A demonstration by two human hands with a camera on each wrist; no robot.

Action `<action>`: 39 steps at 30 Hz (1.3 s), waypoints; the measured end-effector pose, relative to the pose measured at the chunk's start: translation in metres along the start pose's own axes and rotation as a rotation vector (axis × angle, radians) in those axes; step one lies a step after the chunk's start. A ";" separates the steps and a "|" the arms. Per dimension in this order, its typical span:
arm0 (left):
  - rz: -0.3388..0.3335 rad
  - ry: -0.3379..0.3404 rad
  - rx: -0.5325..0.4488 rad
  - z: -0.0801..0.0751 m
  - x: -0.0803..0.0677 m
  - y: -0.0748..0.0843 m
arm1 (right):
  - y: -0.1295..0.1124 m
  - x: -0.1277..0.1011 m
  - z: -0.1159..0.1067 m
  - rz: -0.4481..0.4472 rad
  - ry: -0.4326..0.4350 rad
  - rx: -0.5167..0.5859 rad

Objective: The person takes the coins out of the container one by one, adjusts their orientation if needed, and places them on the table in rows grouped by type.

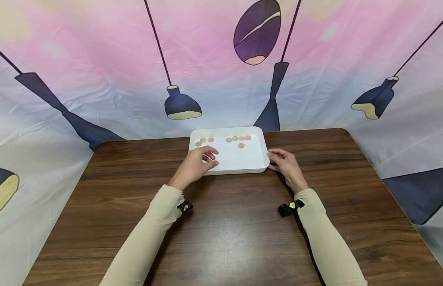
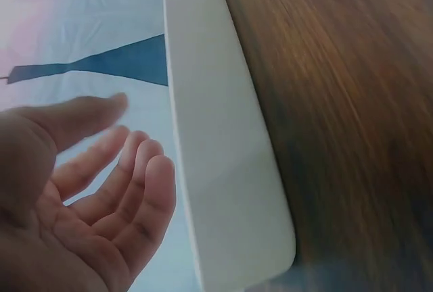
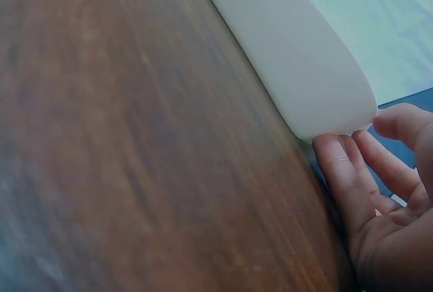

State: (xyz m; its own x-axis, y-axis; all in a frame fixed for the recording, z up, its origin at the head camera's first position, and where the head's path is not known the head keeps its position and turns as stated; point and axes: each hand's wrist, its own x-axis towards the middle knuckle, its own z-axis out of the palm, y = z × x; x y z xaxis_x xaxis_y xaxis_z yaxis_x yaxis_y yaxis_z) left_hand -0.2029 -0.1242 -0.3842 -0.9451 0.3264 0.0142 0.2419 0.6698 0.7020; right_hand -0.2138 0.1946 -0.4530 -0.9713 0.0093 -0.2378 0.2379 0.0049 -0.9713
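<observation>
- The white tray [image 1: 239, 162] is set flat at the far edge of the worktop [image 1: 228, 238], in front of the person; its long axis is laid left to right, roughly parallel with that edge.
- The tray is shaped as a shallow rectangle with rounded corners, smooth walls and a thin rim; its material cannot be told for certain.
- Two groups of small, flat, round discs are seen inside it, toward the far side — three discs [image 1: 203, 140] at the left, pinkish and pale green, and five discs [image 1: 235, 138] right of centre, four of them in a row and a pinkish one nearer.
- The left hand [image 1: 197, 163] is held over the tray's near left corner, palm turned inward; its grip is loosely curved, with thumb and fingers apart and nothing held.
- By the right hand [image 1: 286, 165] the tray's right end is gripped near the close corner — thumb at the rim, fingertips against the outer wall.
- Dark, streaked wood grain with a soft sheen is shown by the worktop; wrinkled fabric [image 1: 214, 79], printed with hanging lamps, is hung behind.
</observation>
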 end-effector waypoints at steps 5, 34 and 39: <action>-0.052 -0.053 -0.054 0.011 0.019 -0.001 | 0.000 -0.001 0.000 0.004 0.008 -0.004; -0.055 -0.137 0.326 0.067 0.069 0.003 | 0.000 -0.002 0.000 -0.007 -0.015 -0.009; -0.033 -0.158 0.374 0.068 0.069 0.004 | 0.001 -0.002 0.000 0.003 -0.009 -0.013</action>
State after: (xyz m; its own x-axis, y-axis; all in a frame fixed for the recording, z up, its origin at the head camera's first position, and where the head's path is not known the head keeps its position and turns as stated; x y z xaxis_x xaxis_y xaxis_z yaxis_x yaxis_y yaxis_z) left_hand -0.2521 -0.0541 -0.4289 -0.9153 0.3797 -0.1343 0.3027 0.8685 0.3924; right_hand -0.2115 0.1949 -0.4532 -0.9705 0.0004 -0.2411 0.2411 0.0179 -0.9703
